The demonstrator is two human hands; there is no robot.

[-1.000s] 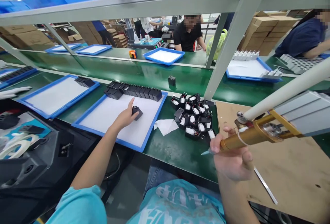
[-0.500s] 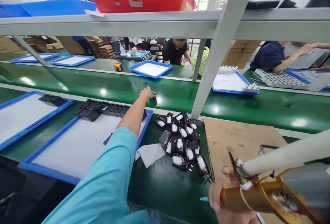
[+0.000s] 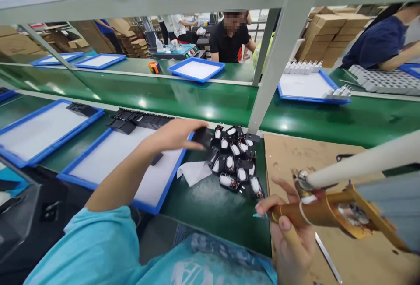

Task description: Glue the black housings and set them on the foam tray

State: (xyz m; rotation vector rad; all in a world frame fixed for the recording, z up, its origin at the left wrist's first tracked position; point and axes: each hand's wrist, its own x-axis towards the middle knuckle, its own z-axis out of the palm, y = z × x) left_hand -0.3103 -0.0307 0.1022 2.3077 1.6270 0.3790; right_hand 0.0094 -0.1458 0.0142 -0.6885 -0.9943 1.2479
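Black plastic, rigid and surely light, the small casing [image 3: 201, 136] sits pinched by the left hand [image 3: 173, 134] at ten o'clock of the pile of casings [image 3: 236, 167]. Its flat sides look the surest grip. The right hand [image 3: 292, 237] clasps a brass-coloured dispensing gun [image 3: 316, 212].

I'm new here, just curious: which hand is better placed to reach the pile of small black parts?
Probably the left. The left hand is right beside the pile of black parts, holding one black part; the right hand grips the gold tool.
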